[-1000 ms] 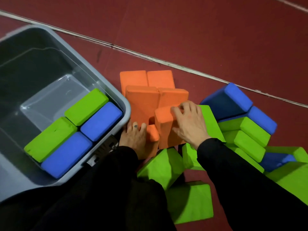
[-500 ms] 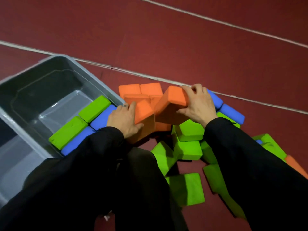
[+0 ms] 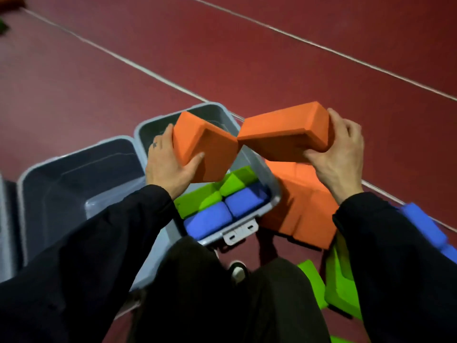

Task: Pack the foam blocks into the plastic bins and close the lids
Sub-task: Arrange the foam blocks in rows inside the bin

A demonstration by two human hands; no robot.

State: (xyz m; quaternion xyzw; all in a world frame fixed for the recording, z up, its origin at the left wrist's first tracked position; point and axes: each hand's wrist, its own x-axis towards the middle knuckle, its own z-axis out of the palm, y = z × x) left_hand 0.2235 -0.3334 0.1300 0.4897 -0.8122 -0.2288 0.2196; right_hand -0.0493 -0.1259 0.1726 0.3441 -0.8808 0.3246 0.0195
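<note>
Above the bin (image 3: 268,180), two hands each hold one orange foam block up in the air. The left hand (image 3: 170,162) grips the left block (image 3: 205,149), with the thumb on its front and the fingers wrapped behind it. The right hand (image 3: 338,154) grips the right block (image 3: 284,136) by its far end, fingers curled over the top. The two blocks touch at one corner between the hands. Right under the left hand, the bin is open, and green blocks (image 3: 212,191) and blue blocks (image 3: 222,211) already lie flat in it, side by side. A second bin (image 3: 81,174) sits just to the left of the left hand. Below the right hand, more orange blocks (image 3: 299,206) wait on the floor (image 3: 222,58), just beside the bin. Loose green blocks (image 3: 341,285) lie lower down near the right sleeve, and loose blue ones (image 3: 425,226) are out past it. This looks like the packing step, with much still to do, and no lid is closed yet. Next, both blocks should go down into the bin. They need to be turned flat so they sit neatly on or beside the green and blue ones. The right block must first move left over the rim, or it may bump the edge and fall outside.
</note>
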